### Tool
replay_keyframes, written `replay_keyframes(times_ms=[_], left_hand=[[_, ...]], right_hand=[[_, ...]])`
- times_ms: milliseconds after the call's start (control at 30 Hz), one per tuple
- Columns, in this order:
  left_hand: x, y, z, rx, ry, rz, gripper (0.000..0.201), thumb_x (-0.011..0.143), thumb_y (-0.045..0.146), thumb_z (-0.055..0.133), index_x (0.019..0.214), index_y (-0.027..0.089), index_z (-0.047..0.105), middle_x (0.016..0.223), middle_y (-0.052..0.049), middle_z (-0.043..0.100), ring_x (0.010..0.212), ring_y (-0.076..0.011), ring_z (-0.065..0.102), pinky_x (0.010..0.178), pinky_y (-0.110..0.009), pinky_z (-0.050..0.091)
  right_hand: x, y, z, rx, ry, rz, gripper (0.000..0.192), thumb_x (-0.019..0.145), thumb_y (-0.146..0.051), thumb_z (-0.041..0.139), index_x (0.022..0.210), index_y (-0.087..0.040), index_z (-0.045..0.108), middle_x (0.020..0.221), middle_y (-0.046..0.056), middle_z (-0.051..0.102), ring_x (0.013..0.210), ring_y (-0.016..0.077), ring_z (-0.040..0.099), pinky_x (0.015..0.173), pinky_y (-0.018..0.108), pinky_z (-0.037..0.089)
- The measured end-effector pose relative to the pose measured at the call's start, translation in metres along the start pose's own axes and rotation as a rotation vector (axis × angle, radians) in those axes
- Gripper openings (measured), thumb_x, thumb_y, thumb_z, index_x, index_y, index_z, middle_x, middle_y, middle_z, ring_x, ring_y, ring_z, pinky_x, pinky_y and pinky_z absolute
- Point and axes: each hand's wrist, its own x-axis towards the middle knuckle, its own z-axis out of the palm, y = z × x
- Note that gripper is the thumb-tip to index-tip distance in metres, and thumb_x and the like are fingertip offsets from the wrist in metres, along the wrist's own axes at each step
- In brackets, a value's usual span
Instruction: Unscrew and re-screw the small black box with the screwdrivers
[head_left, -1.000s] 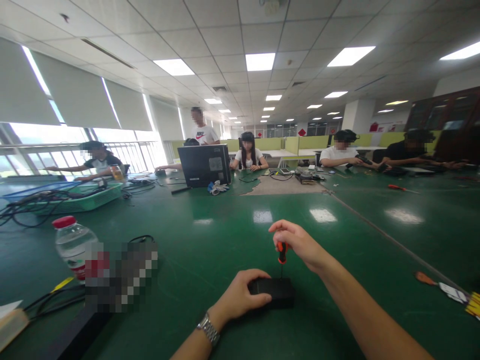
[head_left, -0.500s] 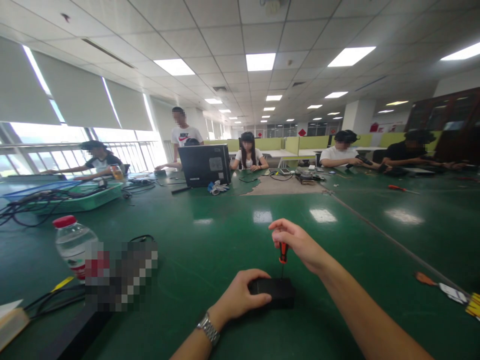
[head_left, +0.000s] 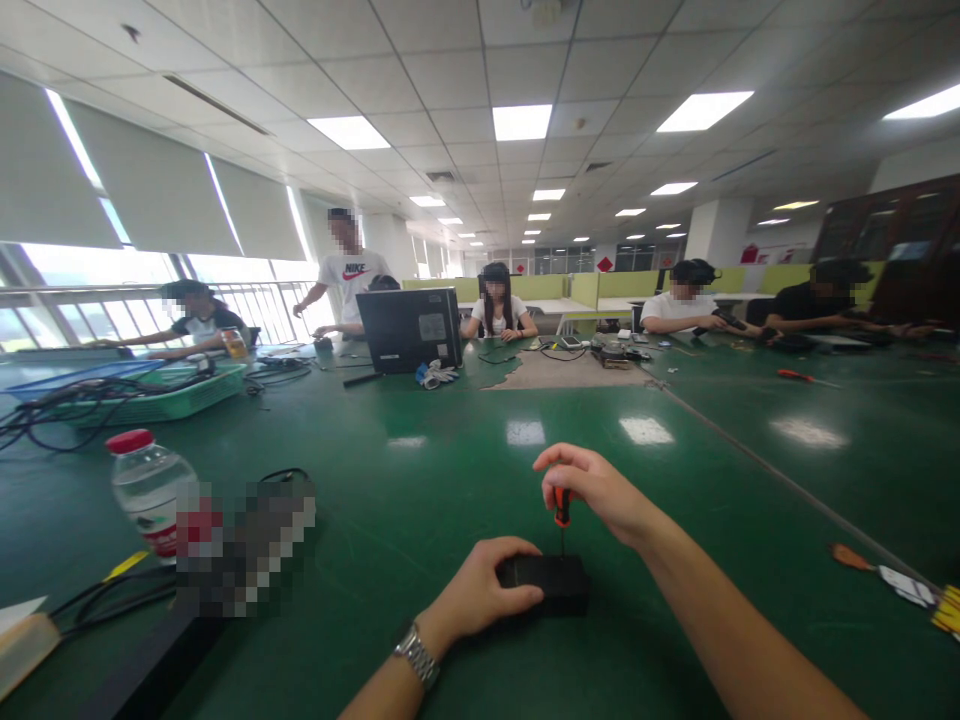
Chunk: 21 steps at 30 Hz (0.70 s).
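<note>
A small black rectangular box [head_left: 564, 584] lies on the green table, its exact kind unclear. My left hand [head_left: 480, 590] wraps round its left end, thumb along the near side and fingers over the far side. Above the box, my right hand [head_left: 589, 490] grips the top of a red-and-black screwdriver [head_left: 562, 510]. The screwdriver stands nearly upright, its thin shaft reaching down to the far edge of the box's top. Whether the tip sits in a screw is too small to make out.
A water bottle [head_left: 154, 490] with a red cap stands at left, beside a long black object [head_left: 161, 650] and cables. Further back are a green basket [head_left: 172, 395], a monitor [head_left: 409, 330] and gloves [head_left: 435, 375]. Another screwdriver [head_left: 799, 376] lies at right. Several people sit around the table.
My right hand and the screwdriver have shifted slightly down and left. My left hand and the box stay put. The standing person at the back has moved a little left.
</note>
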Motion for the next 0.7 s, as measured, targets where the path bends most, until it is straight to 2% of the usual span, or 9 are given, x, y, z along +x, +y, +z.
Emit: replay_keyframes(times_ms=[133, 300, 433, 500, 600, 700], left_hand=[[0.0, 0.0002, -0.0002, 0.014, -0.006, -0.008, 0.038, 0.073, 0.036, 0.071, 0.106, 0.018, 0.066, 0.094, -0.002, 0.066, 0.081, -0.0178, 0.056, 0.072, -0.024, 0.041], [-0.0005, 0.0009, -0.0007, 0.027, -0.009, -0.018, 0.039, 0.073, 0.038, 0.07, 0.106, 0.018, 0.066, 0.095, -0.002, 0.066, 0.083, -0.0189, 0.057, 0.074, -0.025, 0.042], [-0.0002, 0.0017, -0.0015, 0.033, -0.018, -0.015, 0.041, 0.073, 0.04, 0.068, 0.107, 0.017, 0.066, 0.097, -0.003, 0.066, 0.084, -0.0196, 0.057, 0.075, -0.025, 0.043], [0.0, 0.0014, -0.0014, 0.026, -0.018, -0.008, 0.04, 0.073, 0.04, 0.069, 0.106, 0.017, 0.066, 0.096, -0.003, 0.066, 0.084, -0.0192, 0.057, 0.075, -0.025, 0.043], [0.0003, 0.0006, -0.0006, 0.017, -0.012, -0.001, 0.039, 0.073, 0.038, 0.069, 0.106, 0.017, 0.066, 0.095, -0.002, 0.066, 0.082, -0.0185, 0.056, 0.074, -0.024, 0.042], [0.0003, 0.0, 0.0001, 0.012, -0.009, 0.0, 0.038, 0.073, 0.036, 0.07, 0.106, 0.017, 0.066, 0.094, -0.002, 0.066, 0.082, -0.0181, 0.056, 0.073, -0.024, 0.042]], right_hand=[[0.0004, 0.002, -0.0003, 0.036, 0.079, -0.026, 0.025, 0.071, -0.028, 0.062, 0.094, -0.018, 0.056, 0.068, -0.003, 0.06, 0.064, 0.0129, 0.056, 0.063, 0.027, 0.042], [0.0003, 0.0028, -0.001, 0.096, -0.02, 0.026, 0.024, 0.075, -0.028, 0.057, 0.097, -0.018, 0.056, 0.063, -0.003, 0.058, 0.057, 0.0131, 0.054, 0.058, 0.028, 0.041], [0.0012, 0.0026, -0.0018, 0.086, 0.083, -0.016, 0.028, 0.071, -0.029, 0.064, 0.096, -0.018, 0.057, 0.071, -0.002, 0.06, 0.064, 0.0123, 0.056, 0.063, 0.027, 0.042], [0.0013, 0.0034, -0.0026, 0.093, 0.073, -0.015, 0.029, 0.071, -0.029, 0.064, 0.097, -0.019, 0.057, 0.068, -0.003, 0.058, 0.062, 0.0123, 0.055, 0.062, 0.027, 0.041], [0.0011, 0.0038, -0.0024, 0.101, -0.009, 0.014, 0.025, 0.074, -0.03, 0.059, 0.097, -0.018, 0.056, 0.064, -0.003, 0.059, 0.057, 0.0131, 0.055, 0.06, 0.028, 0.041], [0.0011, 0.0025, -0.0009, 0.061, 0.038, -0.01, 0.023, 0.073, -0.028, 0.062, 0.093, -0.018, 0.057, 0.07, -0.002, 0.06, 0.064, 0.0132, 0.056, 0.064, 0.028, 0.042]])
